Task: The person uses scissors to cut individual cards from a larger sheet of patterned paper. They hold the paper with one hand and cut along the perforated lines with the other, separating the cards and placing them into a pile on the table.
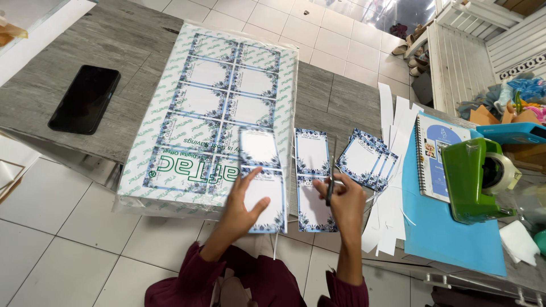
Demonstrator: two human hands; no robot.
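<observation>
While gripping scissors [330,181], right hand [344,196] closed.

**Count of things on the worktop**

Two hands: the left hand [242,207] and the right hand [344,196]. One strip of two floral-bordered cards [263,179] under the left fingers; one more two-card strip [314,179] just left of the right fingers. One pair of scissors [330,182] in the right fingers. One fanned stack of cut cards [367,159] beyond them, number unclear. One black phone [85,98], one green tape dispenser [475,179], one spiral notebook [435,156], one blue sheet [449,239].
</observation>
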